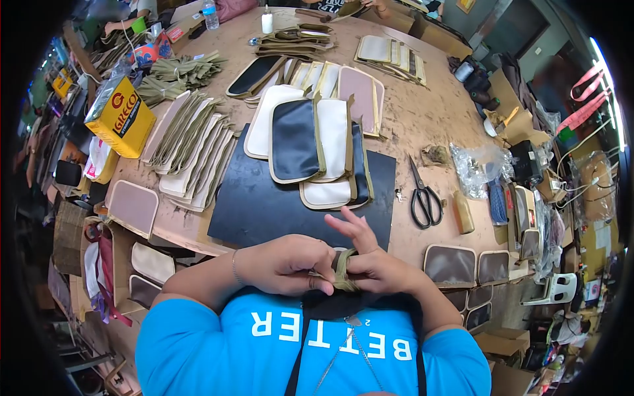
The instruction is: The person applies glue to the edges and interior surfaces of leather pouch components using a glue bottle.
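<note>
Close to my chest, my left hand (287, 265) is closed on a folded olive-green fabric piece (343, 269). From the other side my right hand (372, 263) grips the same piece with thumb and finger, its other fingers stretched up and apart. The fabric's full shape is hidden by my fingers. Beyond my hands, a black mat (254, 204) lies on the table. On it is a pile of flat pouch-like panels with olive edging, a black panel (295, 142) on top and a white panel (333, 135) beside it.
Black-handled scissors (426, 206) lie right of the mat, near a tan block (463, 212). Stacked panels (198, 155) and a yellow box (120, 117) stand left. Bundled olive strips (185, 70) lie behind. A crumpled plastic bag (481, 168) sits right. Other people are across the table.
</note>
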`<state>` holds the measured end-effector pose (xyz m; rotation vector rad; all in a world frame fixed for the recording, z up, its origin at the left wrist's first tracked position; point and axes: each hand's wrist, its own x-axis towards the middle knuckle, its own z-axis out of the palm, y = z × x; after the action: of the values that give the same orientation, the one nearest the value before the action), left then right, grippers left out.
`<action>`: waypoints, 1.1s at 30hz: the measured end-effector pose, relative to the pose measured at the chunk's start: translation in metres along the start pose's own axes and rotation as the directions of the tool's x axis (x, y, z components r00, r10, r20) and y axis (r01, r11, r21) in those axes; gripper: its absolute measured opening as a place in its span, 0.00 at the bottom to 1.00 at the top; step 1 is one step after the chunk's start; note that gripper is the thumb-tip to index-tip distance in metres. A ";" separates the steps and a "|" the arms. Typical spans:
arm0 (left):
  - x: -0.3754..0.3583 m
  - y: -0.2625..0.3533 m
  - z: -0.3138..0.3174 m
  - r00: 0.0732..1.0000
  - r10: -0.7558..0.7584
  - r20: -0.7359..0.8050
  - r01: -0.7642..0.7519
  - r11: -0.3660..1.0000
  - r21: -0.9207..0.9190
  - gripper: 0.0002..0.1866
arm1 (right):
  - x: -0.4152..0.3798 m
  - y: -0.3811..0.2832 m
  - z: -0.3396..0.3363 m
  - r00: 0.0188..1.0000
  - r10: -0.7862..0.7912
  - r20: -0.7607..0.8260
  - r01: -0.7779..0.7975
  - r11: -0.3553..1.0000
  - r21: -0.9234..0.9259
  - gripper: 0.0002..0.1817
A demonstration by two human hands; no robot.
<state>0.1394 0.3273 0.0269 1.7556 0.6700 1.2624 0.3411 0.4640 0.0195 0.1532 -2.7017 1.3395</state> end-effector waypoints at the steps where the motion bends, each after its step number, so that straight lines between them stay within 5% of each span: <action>1: 0.001 0.002 0.001 1.000 0.031 -0.001 -0.031 0.999 0.032 0.08 | -0.001 0.002 0.000 0.999 -0.017 0.028 0.015 0.998 0.066 0.07; 3: 0.002 0.006 0.000 0.997 0.026 0.067 -0.031 0.998 0.062 0.08 | 0.000 0.000 0.000 0.993 -0.057 0.103 0.037 0.982 0.184 0.08; 10: 0.005 0.025 -0.015 0.992 0.079 0.103 -0.106 0.949 0.296 0.10 | -0.001 -0.007 -0.013 0.984 0.034 0.175 -0.055 0.992 0.116 0.10; 16: 0.003 0.030 -0.021 0.992 0.081 0.098 -0.113 0.910 0.400 0.10 | 0.001 -0.004 -0.017 0.995 0.036 0.088 -0.049 0.988 0.148 0.14; 20: 0.004 0.035 -0.020 0.980 0.111 0.165 -0.181 0.846 0.502 0.09 | 0.001 -0.007 -0.022 0.973 0.138 0.183 -0.192 0.926 0.324 0.16; 23: 0.002 0.050 -0.027 0.975 0.149 0.165 -0.212 0.845 0.491 0.10 | -0.004 -0.008 -0.028 0.957 0.192 0.217 -0.251 0.924 0.289 0.15; 27: -0.007 0.058 -0.040 0.991 0.126 0.042 -0.128 0.820 0.558 0.11 | -0.014 0.003 -0.031 0.966 0.222 0.130 -0.255 0.888 0.382 0.13; 30: -0.011 0.049 -0.048 0.992 0.110 -0.068 -0.037 0.746 0.665 0.11 | -0.017 0.001 -0.036 0.920 0.385 0.068 -0.381 0.842 0.383 0.13; 33: -0.016 0.041 -0.065 0.952 -0.039 -0.302 0.274 0.545 0.793 0.10 | -0.010 -0.009 -0.046 0.944 0.306 -0.125 -0.291 0.948 0.127 0.08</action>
<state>0.0706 0.3154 0.0631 2.1969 1.7817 1.1051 0.3549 0.4953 0.0530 -0.3459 -2.6086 1.5082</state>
